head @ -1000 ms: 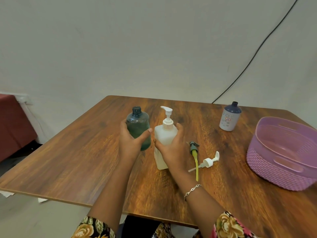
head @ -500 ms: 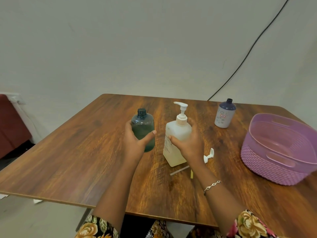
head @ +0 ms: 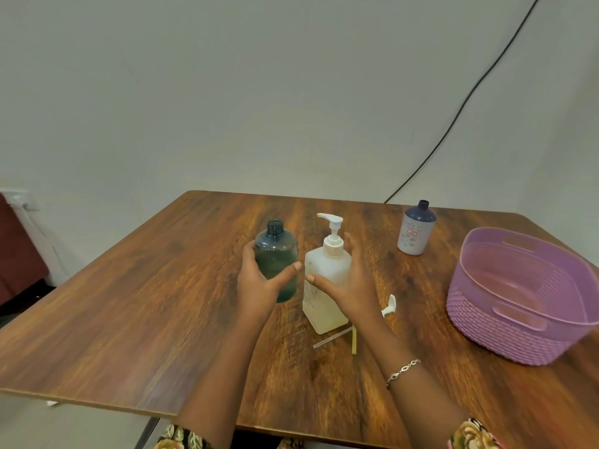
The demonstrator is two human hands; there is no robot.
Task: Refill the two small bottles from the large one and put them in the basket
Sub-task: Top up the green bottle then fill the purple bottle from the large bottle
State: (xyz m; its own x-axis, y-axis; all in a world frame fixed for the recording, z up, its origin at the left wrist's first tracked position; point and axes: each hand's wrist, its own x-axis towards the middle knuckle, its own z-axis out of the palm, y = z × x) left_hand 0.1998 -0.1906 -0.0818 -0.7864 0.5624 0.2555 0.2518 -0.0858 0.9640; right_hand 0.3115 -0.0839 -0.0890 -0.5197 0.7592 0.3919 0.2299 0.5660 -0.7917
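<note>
My left hand [head: 259,286] grips the dark teal bottle [head: 276,260], which stands uncapped left of centre on the table. My right hand [head: 351,283] holds the large white pump bottle [head: 324,273] just beside it, thumb across the front and fingers behind the shoulder. A small white bottle with a dark blue top [head: 415,231] stands uncapped at the back right, apart from both hands. The purple basket [head: 505,335] sits empty at the right edge.
Two loose pump heads lie behind my right wrist: a white one [head: 390,306] and one with a yellow tube [head: 354,343], mostly hidden. The wooden table [head: 129,303] ends close in front. A black cable [head: 470,92] runs down the wall.
My right hand has shifted the white pump bottle to the right, in front of the loose pump heads. My left hand keeps its grip on the teal bottle.
</note>
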